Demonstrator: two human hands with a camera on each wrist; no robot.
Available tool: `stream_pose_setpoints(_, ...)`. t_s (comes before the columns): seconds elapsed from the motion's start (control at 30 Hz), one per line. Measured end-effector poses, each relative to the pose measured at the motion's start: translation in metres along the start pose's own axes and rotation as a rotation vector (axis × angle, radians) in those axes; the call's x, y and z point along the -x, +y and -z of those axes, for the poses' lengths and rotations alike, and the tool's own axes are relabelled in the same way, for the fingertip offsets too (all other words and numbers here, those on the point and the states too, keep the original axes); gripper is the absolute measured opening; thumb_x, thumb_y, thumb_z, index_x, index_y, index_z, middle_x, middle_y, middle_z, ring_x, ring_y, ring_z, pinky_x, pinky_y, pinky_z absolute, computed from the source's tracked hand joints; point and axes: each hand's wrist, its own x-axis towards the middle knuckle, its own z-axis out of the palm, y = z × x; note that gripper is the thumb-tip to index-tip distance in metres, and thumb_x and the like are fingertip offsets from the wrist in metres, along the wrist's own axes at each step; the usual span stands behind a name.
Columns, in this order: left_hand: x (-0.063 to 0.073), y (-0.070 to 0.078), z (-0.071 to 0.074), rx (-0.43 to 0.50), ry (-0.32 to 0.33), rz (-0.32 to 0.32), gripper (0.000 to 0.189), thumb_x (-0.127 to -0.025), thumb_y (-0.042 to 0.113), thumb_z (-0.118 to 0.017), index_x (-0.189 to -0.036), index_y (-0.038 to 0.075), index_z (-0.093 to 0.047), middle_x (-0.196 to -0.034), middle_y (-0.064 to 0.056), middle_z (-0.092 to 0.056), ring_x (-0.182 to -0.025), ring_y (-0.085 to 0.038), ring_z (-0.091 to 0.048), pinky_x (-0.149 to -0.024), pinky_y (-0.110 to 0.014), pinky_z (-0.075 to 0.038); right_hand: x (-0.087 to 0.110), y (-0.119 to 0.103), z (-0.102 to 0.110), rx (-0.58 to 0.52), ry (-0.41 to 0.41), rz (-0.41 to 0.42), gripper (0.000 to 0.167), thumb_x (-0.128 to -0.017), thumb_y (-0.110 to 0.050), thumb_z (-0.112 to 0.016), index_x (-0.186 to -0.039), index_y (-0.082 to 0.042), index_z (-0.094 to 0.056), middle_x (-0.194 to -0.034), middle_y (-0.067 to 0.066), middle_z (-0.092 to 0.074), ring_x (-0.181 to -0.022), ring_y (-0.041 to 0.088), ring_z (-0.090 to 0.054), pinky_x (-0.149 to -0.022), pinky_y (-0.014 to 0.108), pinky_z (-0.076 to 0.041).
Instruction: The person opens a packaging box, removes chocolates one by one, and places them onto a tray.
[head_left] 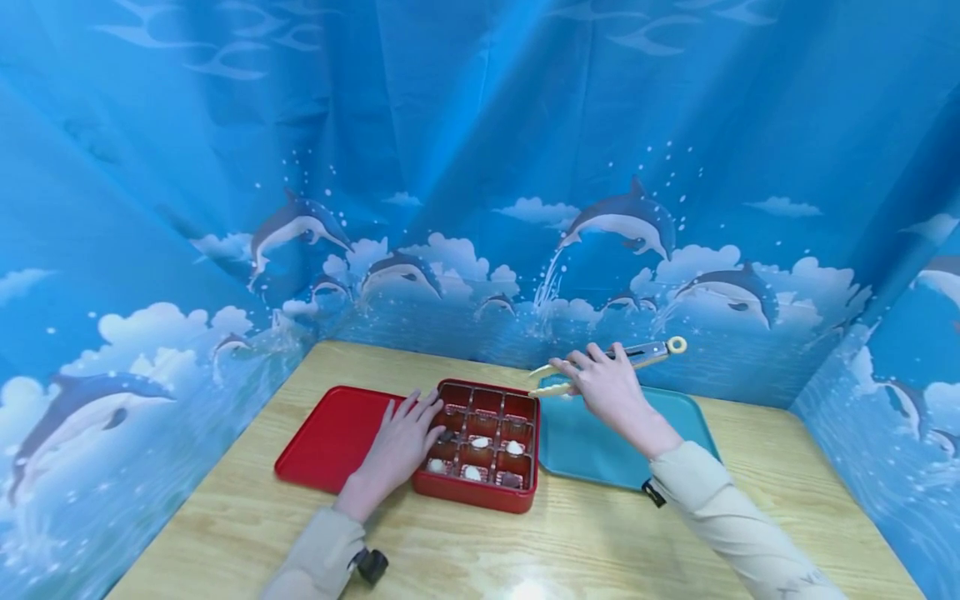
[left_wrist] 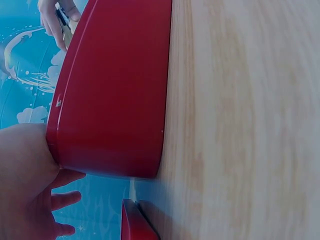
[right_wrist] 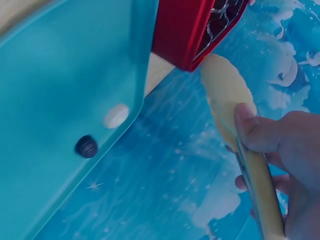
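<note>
A red compartment box (head_left: 480, 495) holds several small white and dark chocolates (head_left: 481, 442) in its middle and front rows. My left hand (head_left: 397, 442) rests on the box's left rim, with its fingers extended. Tongs (head_left: 647, 354) with cream-coloured tips are gripped in my right hand (head_left: 611, 390), above the far left part of the blue tray (head_left: 600, 450). The tong tips stand apart near the box's far right corner; I see nothing between them. In the right wrist view, a white chocolate (right_wrist: 116, 116) and a dark chocolate (right_wrist: 86, 146) lie near the tray's edge.
A flat red lid (head_left: 330, 437) lies left of the box, partly behind my left hand and wrist. The blue tray sits just right of the box. A blue dolphin-printed curtain (head_left: 480, 208) surrounds the wooden table (head_left: 600, 550) at the back and sides.
</note>
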Motion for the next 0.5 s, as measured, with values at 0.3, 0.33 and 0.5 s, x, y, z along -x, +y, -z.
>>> stream_pose_setpoints(0.3,0.0,0.001,0.001,0.001,-0.005,-0.002,0.051,-0.103,0.032,-0.06,-0.146,0.007,-0.054,-0.155,-0.013,-0.047,-0.147,-0.039,-0.034,-0.116,-0.066,-0.027,-0.019,-0.02,0.011,0.039,-0.065,0.111,0.053,-0.083,-0.038,-0.082,-0.132,-0.025,-0.069,-0.105,-0.004,-0.073,-0.097,0.023,-0.059,-0.082,0.046,-0.044)
stream_pose_setpoints(0.33,0.0,0.001,0.001,0.004,0.0,-0.003,0.05,-0.103,0.032,-0.06,-0.146,0.007,-0.055,-0.154,-0.013,-0.048,-0.147,-0.039,-0.034,-0.116,-0.066,-0.027,-0.021,-0.022,0.012,0.046,-0.075,0.121,0.052,-0.082,-0.039,-0.082,-0.131,-0.025,-0.07,-0.105,-0.005,-0.073,-0.099,0.023,-0.06,-0.083,0.045,-0.044)
stream_pose_setpoints(0.5,0.001,0.0,0.0,0.008,0.017,-0.009,0.05,-0.102,0.031,-0.062,-0.144,0.006,-0.056,-0.153,-0.014,-0.048,-0.146,-0.04,-0.035,-0.114,-0.067,-0.028,-0.031,-0.031,0.018,0.083,-0.11,0.165,0.044,-0.081,-0.04,-0.083,-0.122,-0.028,-0.074,-0.103,-0.006,-0.073,-0.101,0.021,-0.06,-0.083,0.043,-0.044)
